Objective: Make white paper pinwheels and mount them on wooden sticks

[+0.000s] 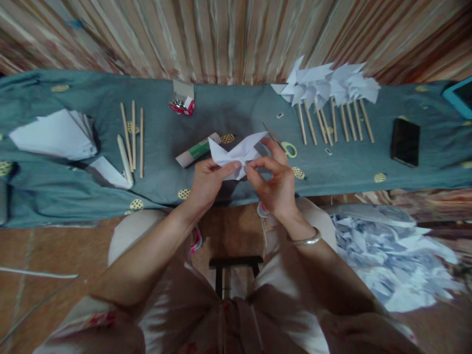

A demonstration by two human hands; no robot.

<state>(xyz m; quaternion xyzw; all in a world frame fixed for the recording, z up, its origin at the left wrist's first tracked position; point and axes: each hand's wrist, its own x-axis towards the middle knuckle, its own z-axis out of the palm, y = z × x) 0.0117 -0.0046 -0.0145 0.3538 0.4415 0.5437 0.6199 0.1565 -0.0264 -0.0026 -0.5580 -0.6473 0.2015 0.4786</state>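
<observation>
A white paper pinwheel (241,149) is held over the front of the cloth-covered bench, its folded points spread upward. My left hand (209,179) grips its left side, thumb pressed near the centre. With thumb and fingers my right hand (275,179) pinches the right side close to the middle; whether a small pin sits there I cannot make out. Behind my left hand lies a green and white tube (199,149). Scissors with a light green handle (289,149) lie just beyond my right hand, partly hidden by it.
Finished pinwheels on sticks (332,86) lie in a row at the back right. A red box of metal pins (182,101), loose sticks (133,137) and a paper stack (55,133) are to the left. A phone (405,141) lies right; a bag of paper (394,255) stands below.
</observation>
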